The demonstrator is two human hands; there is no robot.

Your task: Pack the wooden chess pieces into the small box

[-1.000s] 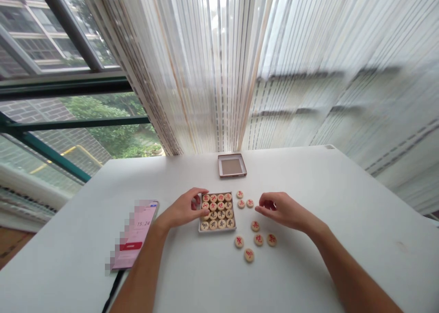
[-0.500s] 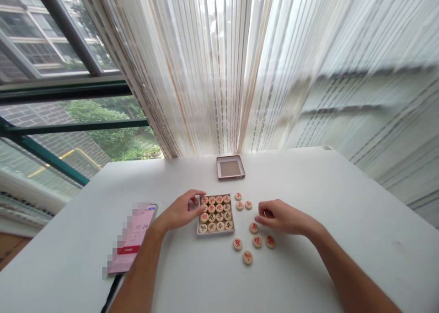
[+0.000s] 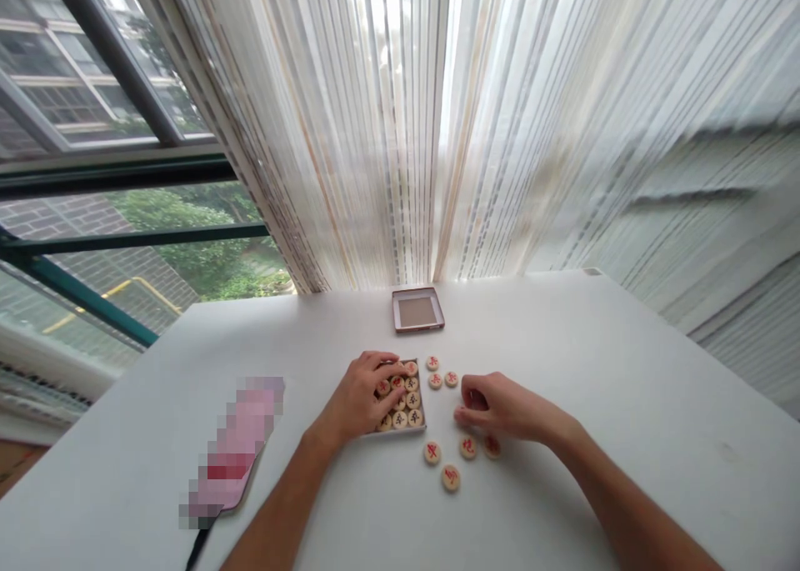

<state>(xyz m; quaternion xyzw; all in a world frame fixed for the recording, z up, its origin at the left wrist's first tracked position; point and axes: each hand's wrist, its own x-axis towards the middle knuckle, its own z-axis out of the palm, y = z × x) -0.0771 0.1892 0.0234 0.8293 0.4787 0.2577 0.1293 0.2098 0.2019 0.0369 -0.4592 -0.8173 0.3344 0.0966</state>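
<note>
My left hand (image 3: pixel 366 393) lies over a small box (image 3: pixel 393 434) of round wooden Chinese chess pieces (image 3: pixel 413 400), its fingers apart on the pieces' tops. It hides the box's left side. Black and red characters show on the uncovered pieces. To the right, my right hand (image 3: pixel 500 406) is closed in a pinch, thumb and index at a piece (image 3: pixel 459 413) on the table, mostly hidden by the fingers. Three red-marked pieces (image 3: pixel 436 380) lie beyond it, beside the box. Several more red-marked pieces (image 3: pixel 450 478) are scattered nearer to me.
The box's lid (image 3: pixel 417 311) lies upturned at the back of the white table (image 3: pixel 531 329). On the left is a pink-screened phone (image 3: pixel 241 450), partly blurred out, with a black cable (image 3: pixel 198 548). A striped curtain (image 3: pixel 400 137) and a window border the far edge.
My left hand has moved right, from the box's left edge to over its pieces. My right hand has moved slightly left and down onto a loose piece, now mostly covered.
</note>
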